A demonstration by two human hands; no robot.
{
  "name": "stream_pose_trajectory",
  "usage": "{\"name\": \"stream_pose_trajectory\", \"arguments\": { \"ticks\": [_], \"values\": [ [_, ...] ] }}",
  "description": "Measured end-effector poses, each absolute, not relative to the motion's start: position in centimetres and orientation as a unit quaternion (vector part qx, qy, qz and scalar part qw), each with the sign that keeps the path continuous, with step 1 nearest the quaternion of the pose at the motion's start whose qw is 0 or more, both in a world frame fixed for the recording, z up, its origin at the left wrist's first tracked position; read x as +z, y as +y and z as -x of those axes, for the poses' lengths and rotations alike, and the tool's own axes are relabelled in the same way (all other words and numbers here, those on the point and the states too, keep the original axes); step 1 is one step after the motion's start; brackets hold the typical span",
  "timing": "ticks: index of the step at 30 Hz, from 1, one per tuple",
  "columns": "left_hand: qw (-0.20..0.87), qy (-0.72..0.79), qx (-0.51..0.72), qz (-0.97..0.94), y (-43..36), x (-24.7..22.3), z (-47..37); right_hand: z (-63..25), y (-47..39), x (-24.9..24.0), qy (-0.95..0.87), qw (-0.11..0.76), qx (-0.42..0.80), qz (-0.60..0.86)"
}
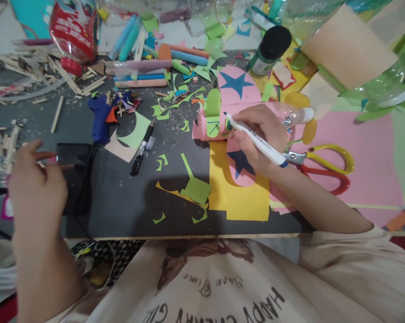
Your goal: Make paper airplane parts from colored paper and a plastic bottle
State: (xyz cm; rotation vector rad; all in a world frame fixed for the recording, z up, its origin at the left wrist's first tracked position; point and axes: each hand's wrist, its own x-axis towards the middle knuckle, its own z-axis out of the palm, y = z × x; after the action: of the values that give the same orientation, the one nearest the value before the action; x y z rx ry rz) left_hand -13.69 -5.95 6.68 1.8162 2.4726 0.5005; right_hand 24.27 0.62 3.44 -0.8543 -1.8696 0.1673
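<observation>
My right hand [264,132] is closed around a white marker [258,142], its blue tip bare and pointing left. That tip is over a clear bottle wrapped in pink paper [234,110], which lies on its side. Green paper pieces with blue marks sit on the wrapped bottle, and rounded pink flaps with dark blue stars [236,85] stick out on both sides. My left hand [39,179] is over the left of the table beside a flat black device [75,179], fingers stretched apart. A small pinkish thing near its fingertips is too unclear to name.
Scissors with yellow and red handles [323,168] lie by my right forearm on pink paper. A blue glue gun [99,116], a black marker [142,150] and green scraps [197,190] are to the left. Behind stand a dark-capped bottle [271,49] and a red-labelled bottle [73,33].
</observation>
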Motion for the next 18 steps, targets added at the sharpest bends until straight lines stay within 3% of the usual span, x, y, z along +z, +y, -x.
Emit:
{"name": "stream_pose_trajectory", "arguments": {
  "ticks": [3,8,11,14,18],
  "values": [
    [0.026,0.802,0.150,-0.578,-5.7,6.9,13.3,-24.3,0.7,3.3,-0.773,0.527,0.088,0.341],
    [0.051,0.705,0.287,-0.647,-3.7,7.2,8.5,-24.5,0.5,3.5,-0.754,0.539,0.151,0.343],
    [0.188,0.576,0.359,-0.709,-1.4,5.4,4.0,-24.6,0.3,3.7,-0.754,0.532,0.148,0.355],
    [0.266,0.480,0.323,-0.771,0.7,2.9,-0.5,-24.6,0.3,3.8,-0.753,0.531,0.144,0.361],
    [0.266,0.455,0.318,-0.788,2.3,1.8,-3.1,-24.5,0.5,3.8,-0.754,0.529,0.136,0.364]
  ]
}}
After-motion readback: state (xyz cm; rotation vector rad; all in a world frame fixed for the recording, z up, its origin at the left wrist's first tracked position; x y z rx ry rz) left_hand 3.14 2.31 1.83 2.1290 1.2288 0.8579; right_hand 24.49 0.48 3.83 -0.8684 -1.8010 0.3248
